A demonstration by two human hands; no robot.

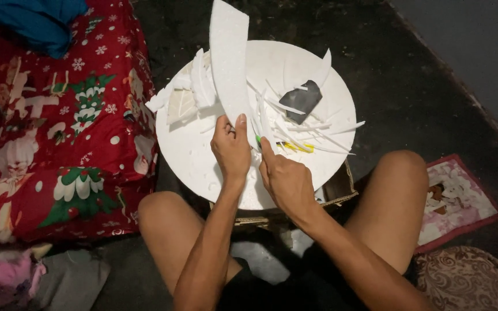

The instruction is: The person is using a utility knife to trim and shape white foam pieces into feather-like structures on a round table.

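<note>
Round foam disc [203, 155] — left hand [231, 151] grips foam strip [229, 63], right hand [285, 179] cutting.

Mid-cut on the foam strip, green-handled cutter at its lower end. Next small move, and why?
Probably draw the cutter a little further along the foam strip. The right hand has it at the strip's lower edge, and the left hand pins the strip upright over the round foam board.

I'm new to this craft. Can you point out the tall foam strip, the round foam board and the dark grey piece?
Foam strip [229, 52], head view, middle of its upper half.
Round foam board [194, 155], head view, bare left part.
Dark grey piece [302, 101], head view, its centre.
</note>
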